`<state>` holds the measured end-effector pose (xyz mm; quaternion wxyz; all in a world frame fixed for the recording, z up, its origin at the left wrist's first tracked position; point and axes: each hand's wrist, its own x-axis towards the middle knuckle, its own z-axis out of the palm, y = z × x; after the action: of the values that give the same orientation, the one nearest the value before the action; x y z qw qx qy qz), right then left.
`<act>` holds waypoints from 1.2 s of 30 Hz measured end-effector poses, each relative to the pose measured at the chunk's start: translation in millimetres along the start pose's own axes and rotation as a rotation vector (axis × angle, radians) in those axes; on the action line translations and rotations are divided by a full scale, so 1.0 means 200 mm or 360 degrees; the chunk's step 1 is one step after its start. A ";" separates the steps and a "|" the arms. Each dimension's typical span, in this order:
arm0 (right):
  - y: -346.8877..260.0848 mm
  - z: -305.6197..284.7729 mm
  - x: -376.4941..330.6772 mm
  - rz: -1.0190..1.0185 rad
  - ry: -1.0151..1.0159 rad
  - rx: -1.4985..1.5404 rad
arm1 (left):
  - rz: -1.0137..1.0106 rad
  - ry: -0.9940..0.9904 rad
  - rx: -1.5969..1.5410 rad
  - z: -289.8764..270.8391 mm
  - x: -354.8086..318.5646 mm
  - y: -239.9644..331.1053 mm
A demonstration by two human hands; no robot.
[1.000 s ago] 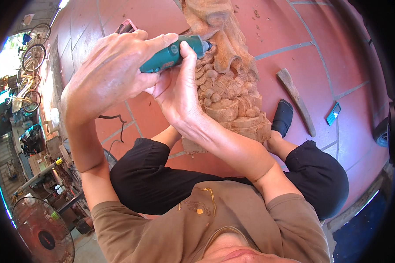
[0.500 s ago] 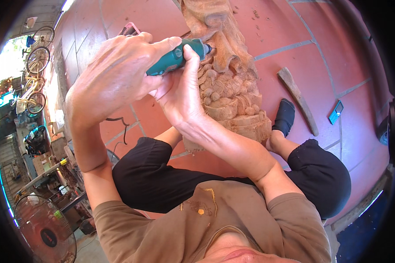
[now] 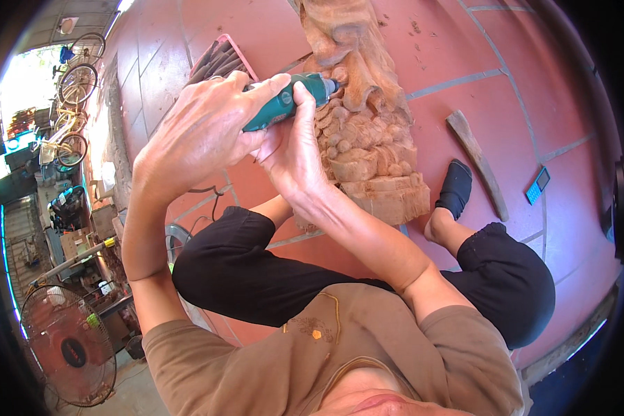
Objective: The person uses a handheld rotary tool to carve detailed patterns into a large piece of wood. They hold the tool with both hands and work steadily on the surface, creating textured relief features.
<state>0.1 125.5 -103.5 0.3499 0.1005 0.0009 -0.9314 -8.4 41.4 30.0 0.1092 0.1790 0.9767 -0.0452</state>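
A green rotary tool (image 3: 279, 105) lies between both my hands, its nose pointing right at a brown wood carving (image 3: 371, 149). My left hand (image 3: 200, 128) is wrapped over the tool's body from above and the left. My right hand (image 3: 295, 149) grips it from below, with the thumb up along its side near the nose. The tool's tip meets or nearly meets the carving beside smooth folds, above a cluster of round carved knobs; the bit itself is too small to make out. The carving stands on a squared wooden base between my legs.
A pink tray (image 3: 237, 52) of slender dark tools sits beyond my left hand. Right of the carving, a wooden stick (image 3: 477, 163) and a phone (image 3: 537, 185) lie on the red tiles. A standing fan (image 3: 69, 347) is at lower left; bicycles (image 3: 78, 87) stand farther off.
The view has shifted slightly, so more of the pink tray shows. Both hands keep their hold on the rotary tool, and its nose stays near the same part of the carving.
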 end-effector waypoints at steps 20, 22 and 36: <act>0.01 -0.04 -0.02 0.0037 0.0091 0.0097 | -0.0179 -0.0006 0.0024 0.04 -0.03 0.08; 0.01 -0.03 -0.03 0.0044 0.0094 0.0088 | -0.0168 0.0019 0.0041 0.04 -0.05 0.08; 0.10 -0.02 -0.05 0.0152 0.0040 0.0099 | -0.0227 0.0030 0.0008 0.02 -0.16 0.06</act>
<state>21.4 118.1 -103.4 0.3906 0.1229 -0.0286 -0.9119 25.1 41.7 33.2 0.0959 0.1095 0.9879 -0.0537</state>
